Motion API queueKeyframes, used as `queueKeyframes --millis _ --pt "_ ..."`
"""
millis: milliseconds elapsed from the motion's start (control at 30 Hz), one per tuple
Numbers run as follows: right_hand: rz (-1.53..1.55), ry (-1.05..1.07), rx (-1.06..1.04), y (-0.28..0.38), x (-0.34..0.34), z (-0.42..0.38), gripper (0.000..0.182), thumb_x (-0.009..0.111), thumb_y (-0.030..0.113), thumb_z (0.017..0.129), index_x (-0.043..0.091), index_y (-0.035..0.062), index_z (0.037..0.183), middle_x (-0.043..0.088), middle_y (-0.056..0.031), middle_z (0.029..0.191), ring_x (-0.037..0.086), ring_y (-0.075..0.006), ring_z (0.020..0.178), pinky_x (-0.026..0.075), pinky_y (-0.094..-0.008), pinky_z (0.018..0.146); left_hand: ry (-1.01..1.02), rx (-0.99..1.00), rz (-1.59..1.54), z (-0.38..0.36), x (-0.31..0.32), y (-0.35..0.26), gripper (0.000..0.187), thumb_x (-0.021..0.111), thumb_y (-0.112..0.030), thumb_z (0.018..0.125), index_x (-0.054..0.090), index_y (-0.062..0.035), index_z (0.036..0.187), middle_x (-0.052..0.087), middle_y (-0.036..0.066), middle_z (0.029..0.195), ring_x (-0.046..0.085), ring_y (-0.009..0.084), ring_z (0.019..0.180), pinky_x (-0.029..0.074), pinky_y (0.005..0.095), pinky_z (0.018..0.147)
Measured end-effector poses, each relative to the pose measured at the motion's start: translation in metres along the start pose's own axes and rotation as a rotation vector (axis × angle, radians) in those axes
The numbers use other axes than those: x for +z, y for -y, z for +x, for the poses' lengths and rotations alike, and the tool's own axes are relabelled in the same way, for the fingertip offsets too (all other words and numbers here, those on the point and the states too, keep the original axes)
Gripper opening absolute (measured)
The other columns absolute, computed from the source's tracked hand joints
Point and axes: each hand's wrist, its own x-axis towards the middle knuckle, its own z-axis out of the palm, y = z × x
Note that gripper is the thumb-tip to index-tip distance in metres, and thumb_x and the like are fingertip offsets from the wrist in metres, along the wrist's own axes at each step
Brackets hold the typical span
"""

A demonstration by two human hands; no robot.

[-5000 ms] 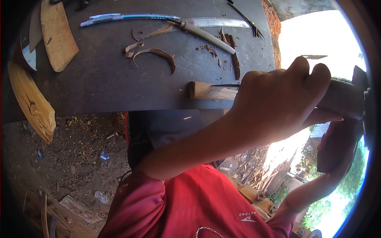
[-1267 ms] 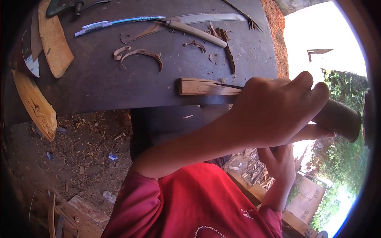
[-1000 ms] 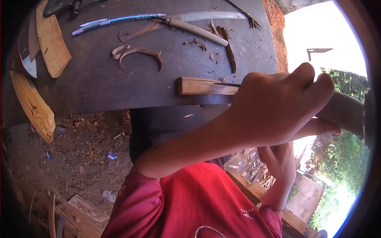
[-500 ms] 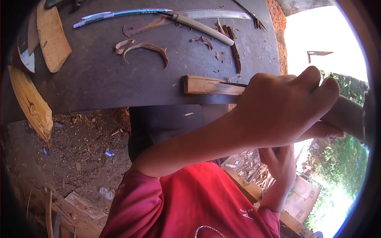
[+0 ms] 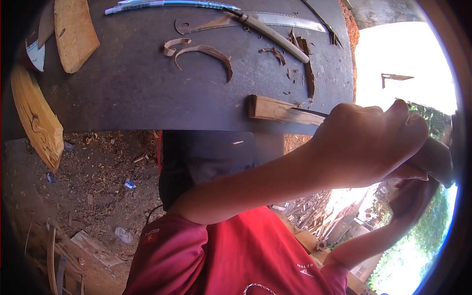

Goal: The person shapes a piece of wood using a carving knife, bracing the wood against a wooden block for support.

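My left hand (image 5: 371, 142) is closed on a tool whose thin dark blade (image 5: 309, 112) rests on a short wooden block (image 5: 275, 108) at the table edge. Its fingers hide the tool's handle and the block's far end. A thick dark object (image 5: 432, 158) shows just beyond this hand, by the right rim of the view. My right hand (image 5: 413, 196) is raised just below that object, blurred and in shadow; its fingers and any grip cannot be made out.
On the dark table (image 5: 128, 93) are a pale-handled tool (image 5: 275, 37), a long metal blade (image 5: 290, 20), pens (image 5: 172, 4), curled shavings (image 5: 209, 50) and wood pieces (image 5: 76, 37). A carved-looking yellowish piece (image 5: 37, 118) overhangs the left edge. Chips cover the ground (image 5: 108, 172).
My right hand has moved up and right, towards the thick dark object. My left hand, the block and the table items appear shifted right in the view.
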Motion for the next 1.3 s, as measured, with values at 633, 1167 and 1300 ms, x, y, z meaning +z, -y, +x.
queueKeyframes --millis 633,1167,1300 --pt "0.640 0.547 0.040 0.109 -0.054 0.033 0.062 0.042 0.058 0.109 0.046 0.0089 0.147 0.055 -0.0159 0.118 0.057 -0.0273 0.091 0.049 -0.0441 0.081 0.095 -0.094 -0.004 0.006 -0.004 0.000 0.065 0.075 -0.058 0.087 0.055 -0.0046 0.119 0.061 0.013 0.085 0.073 0.0267 0.065 0.051 0.0384 0.044" --pt "0.718 0.054 -0.179 0.102 -0.027 0.022 0.057 0.045 0.054 0.108 0.049 0.0073 0.140 0.056 -0.0150 0.120 0.058 -0.0271 0.094 0.049 -0.0414 0.081 0.042 -0.040 0.064 0.006 -0.001 0.003 0.066 0.078 -0.062 0.082 0.059 -0.0089 0.115 0.060 0.005 0.083 0.070 0.0190 0.060 0.050 0.0337 0.041" --pt "0.433 0.306 -0.013 0.062 -0.006 0.003 0.055 0.046 0.053 0.108 0.050 0.0069 0.138 0.056 -0.0148 0.120 0.058 -0.0271 0.094 0.049 -0.0406 0.081 0.035 -0.038 0.075 0.006 -0.001 0.004 0.062 0.078 -0.063 0.082 0.060 -0.0100 0.110 0.059 0.003 0.082 0.066 0.0176 0.054 0.049 0.0327 0.039"
